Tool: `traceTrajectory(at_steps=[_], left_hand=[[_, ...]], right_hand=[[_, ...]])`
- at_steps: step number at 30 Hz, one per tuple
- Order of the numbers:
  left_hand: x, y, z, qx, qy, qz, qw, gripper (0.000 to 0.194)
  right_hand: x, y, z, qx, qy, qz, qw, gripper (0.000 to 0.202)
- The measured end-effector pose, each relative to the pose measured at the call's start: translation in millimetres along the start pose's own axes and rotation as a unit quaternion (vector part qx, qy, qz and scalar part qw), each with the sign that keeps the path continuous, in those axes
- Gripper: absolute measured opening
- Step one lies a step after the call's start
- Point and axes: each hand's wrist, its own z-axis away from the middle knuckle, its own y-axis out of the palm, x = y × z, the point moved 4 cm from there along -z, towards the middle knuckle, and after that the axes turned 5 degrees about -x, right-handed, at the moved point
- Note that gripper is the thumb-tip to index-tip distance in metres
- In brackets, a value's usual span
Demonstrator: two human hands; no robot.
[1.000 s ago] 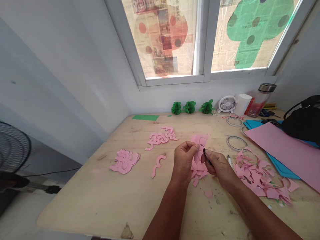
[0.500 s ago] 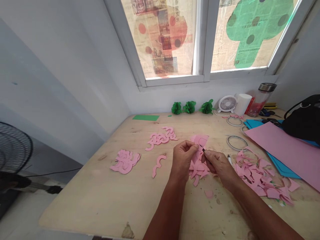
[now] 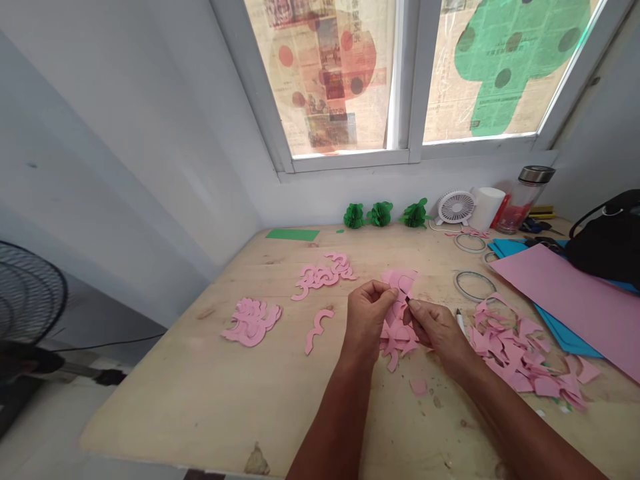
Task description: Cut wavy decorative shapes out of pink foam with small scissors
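My left hand (image 3: pixel 367 313) pinches a piece of pink paper (image 3: pixel 406 280) between thumb and fingers, held up above the table; curved dark lines show on it. My right hand (image 3: pixel 435 330) is closed on a small dark tool (image 3: pixel 408 300) that meets the paper's right edge. Most of this tool is hidden by the fingers, so its kind cannot be made out. Below both hands lies a small heap of pink paper cutouts (image 3: pixel 395 347). A wavy pink strip (image 3: pixel 317 331) lies to the left of my left hand.
Pink cutouts form a stack (image 3: pixel 253 322) at left and a loose group (image 3: pixel 325 272) behind. Pink scraps (image 3: pixel 520 350) and a white marker (image 3: pixel 460 321) lie right. Farther right are pink sheet (image 3: pixel 575 293), rings (image 3: pixel 475 285) and a black bag (image 3: pixel 607 230). Green paper balls (image 3: pixel 380 214) line the wall.
Almost nothing differs. The view has shifted very slightly, and both hands keep the same hold on the paper and the dark tool.
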Motion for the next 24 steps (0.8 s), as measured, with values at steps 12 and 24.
traceTrajectory(at_steps=[12, 24], left_hand=[[7, 1.4, 0, 0.011, -0.001, 0.022, 1.0, 0.018], [9, 4.4, 2, 0.012, -0.011, 0.036, 0.999, 0.018]], right_hand=[[1, 1, 0, -0.021, -0.003, 0.001, 1.0, 0.04], [1, 0, 0, -0.027, -0.001, -0.01, 1.0, 0.04]])
